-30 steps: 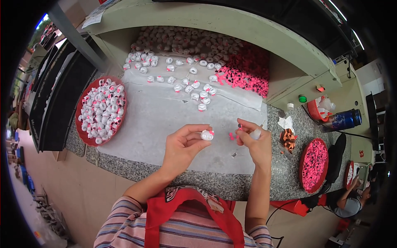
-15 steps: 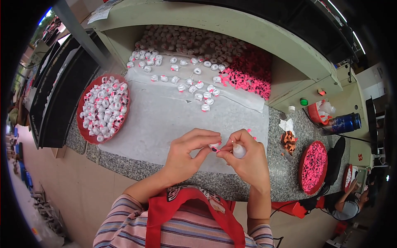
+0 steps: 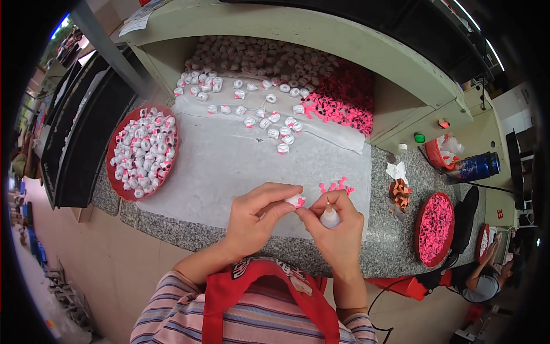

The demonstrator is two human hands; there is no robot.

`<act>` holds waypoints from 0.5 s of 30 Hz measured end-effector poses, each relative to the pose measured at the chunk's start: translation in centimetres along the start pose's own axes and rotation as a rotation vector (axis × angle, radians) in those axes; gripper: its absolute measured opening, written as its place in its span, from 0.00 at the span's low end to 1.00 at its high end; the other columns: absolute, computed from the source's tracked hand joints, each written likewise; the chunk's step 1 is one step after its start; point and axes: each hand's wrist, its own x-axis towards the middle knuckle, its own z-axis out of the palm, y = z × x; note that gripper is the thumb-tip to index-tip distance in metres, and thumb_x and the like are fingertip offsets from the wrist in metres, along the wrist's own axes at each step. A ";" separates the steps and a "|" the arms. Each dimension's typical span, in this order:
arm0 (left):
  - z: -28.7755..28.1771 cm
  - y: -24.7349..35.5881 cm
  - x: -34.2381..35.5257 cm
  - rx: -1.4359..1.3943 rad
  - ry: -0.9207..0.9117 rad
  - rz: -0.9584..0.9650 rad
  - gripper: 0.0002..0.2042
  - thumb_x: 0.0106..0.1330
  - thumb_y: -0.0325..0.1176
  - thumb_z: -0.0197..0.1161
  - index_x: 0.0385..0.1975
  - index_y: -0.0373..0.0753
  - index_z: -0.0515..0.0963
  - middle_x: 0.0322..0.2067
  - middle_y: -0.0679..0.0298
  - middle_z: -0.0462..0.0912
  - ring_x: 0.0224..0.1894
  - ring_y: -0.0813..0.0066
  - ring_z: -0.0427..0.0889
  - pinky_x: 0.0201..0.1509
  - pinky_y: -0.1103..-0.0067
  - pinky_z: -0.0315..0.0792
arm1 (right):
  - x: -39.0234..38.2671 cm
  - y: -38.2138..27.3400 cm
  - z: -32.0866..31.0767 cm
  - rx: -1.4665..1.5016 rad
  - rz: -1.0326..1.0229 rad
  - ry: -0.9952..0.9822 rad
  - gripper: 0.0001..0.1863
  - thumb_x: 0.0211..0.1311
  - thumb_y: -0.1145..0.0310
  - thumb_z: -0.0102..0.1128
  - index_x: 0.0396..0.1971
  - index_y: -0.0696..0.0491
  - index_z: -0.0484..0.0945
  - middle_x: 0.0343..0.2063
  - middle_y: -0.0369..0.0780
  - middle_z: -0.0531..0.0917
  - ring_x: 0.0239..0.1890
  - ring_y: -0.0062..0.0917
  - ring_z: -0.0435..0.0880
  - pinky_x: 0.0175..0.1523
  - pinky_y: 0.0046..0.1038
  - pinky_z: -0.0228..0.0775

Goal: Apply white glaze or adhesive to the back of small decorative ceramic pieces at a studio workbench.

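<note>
Between the thumb and fingers of my left hand is a small rounded white piece with pink on it. My right hand is wrapped round a small white squeeze bottle, its narrow tip pointing up. The right thumb and fingertips meet at the white piece; whether they pinch a part of it is hidden. Just beyond the right hand, several small pink pieces lie on a white sheet. Farther back on the sheet sit loose white pieces with pink.
A red basket of finished-looking white pieces stands at left. Pink pieces heap under the shelf. At right are a red tray of pink pieces, orange-brown scraps and a blue can. A person sits far right.
Both hands have shifted slightly left. The white piece has turned in my fingers, its dark patch out of sight and pink showing. More small pink pieces are visible beyond my right hand.
</note>
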 end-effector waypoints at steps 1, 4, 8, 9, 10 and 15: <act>0.1 -0.1 -0.1 0.002 -0.001 0.000 0.12 0.56 0.18 0.55 0.40 0.33 0.75 0.39 0.57 0.76 0.40 0.72 0.77 0.41 0.82 0.72 | 0.0 0.2 0.2 0.043 0.015 0.003 0.12 0.42 0.77 0.66 0.22 0.56 0.69 0.17 0.34 0.77 0.21 0.11 0.73 0.26 0.15 0.66; 0.4 -0.3 -0.4 0.248 0.049 0.147 0.12 0.54 0.18 0.55 0.40 0.34 0.75 0.37 0.55 0.77 0.37 0.69 0.78 0.37 0.81 0.73 | -0.1 0.2 0.4 0.068 0.001 0.019 0.12 0.42 0.78 0.66 0.22 0.56 0.69 0.17 0.34 0.77 0.21 0.11 0.72 0.26 0.15 0.65; 0.6 -0.5 -0.6 0.321 0.090 0.237 0.12 0.54 0.18 0.55 0.39 0.34 0.75 0.36 0.54 0.77 0.35 0.67 0.78 0.35 0.80 0.73 | -0.4 0.5 0.8 0.036 -0.076 0.066 0.12 0.41 0.78 0.67 0.22 0.56 0.69 0.17 0.34 0.77 0.21 0.11 0.72 0.26 0.14 0.65; 0.6 -0.5 -0.7 0.331 0.105 0.231 0.12 0.54 0.18 0.54 0.39 0.34 0.75 0.36 0.55 0.77 0.36 0.67 0.78 0.35 0.79 0.73 | -0.5 0.5 0.9 0.036 -0.077 0.066 0.12 0.41 0.78 0.67 0.22 0.56 0.69 0.17 0.34 0.77 0.21 0.11 0.72 0.26 0.14 0.65; 0.6 -0.5 -0.7 0.331 0.106 0.232 0.12 0.54 0.18 0.54 0.39 0.34 0.75 0.36 0.55 0.77 0.36 0.67 0.78 0.35 0.79 0.73 | -0.5 0.5 1.0 0.033 -0.082 0.073 0.12 0.42 0.78 0.67 0.22 0.56 0.69 0.17 0.34 0.77 0.21 0.11 0.73 0.26 0.14 0.65; 0.2 -1.1 -1.0 0.241 0.143 0.143 0.12 0.55 0.19 0.54 0.39 0.34 0.75 0.36 0.56 0.77 0.36 0.69 0.78 0.37 0.81 0.72 | -0.5 1.0 1.8 0.050 -0.105 0.066 0.12 0.42 0.78 0.67 0.22 0.56 0.69 0.17 0.34 0.77 0.21 0.12 0.73 0.26 0.15 0.66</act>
